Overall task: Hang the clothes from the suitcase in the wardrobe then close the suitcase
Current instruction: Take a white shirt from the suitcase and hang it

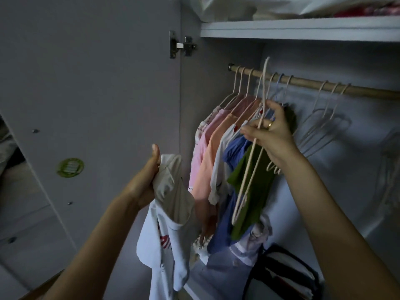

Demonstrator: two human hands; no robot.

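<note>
White fabric hangs bunched from the left hand (149,169), which reaches up from the lower left with the forearm angled toward an open wardrobe (324,31). This hand is closed on the top of a white T-shirt (166,224) with red print, thumb pointing up; the shirt droops straight down from the grip, its long axis vertical, in front of the open wardrobe door (86,83).

Further right, the right arm stretches up and inward from the lower right corner, wrist bent so that the right hand (272,131) sits just below the wooden rail (303,82). A ring shows on one finger. Its fingers are pinched together on a cream empty hanger (249,174), which is free of the rail. The hanger stands on a steep slant: its hook points up, rising just in front of the rail, and its body runs down and to the left across the hanging clothes.

Along the left part of the rail hangs a row of garments on hangers: a patterned pale top (201,131), a pink shirt (200,154), a peach shirt (213,148), a white shirt (218,169), a blue garment (236,148) and a green garment (255,191). Further right on the rail hang several bare hangers (320,126). A dark bag (285,276) sits on the wardrobe floor, and folded items lie on the shelf (303,29) above. No suitcase is in view.
</note>
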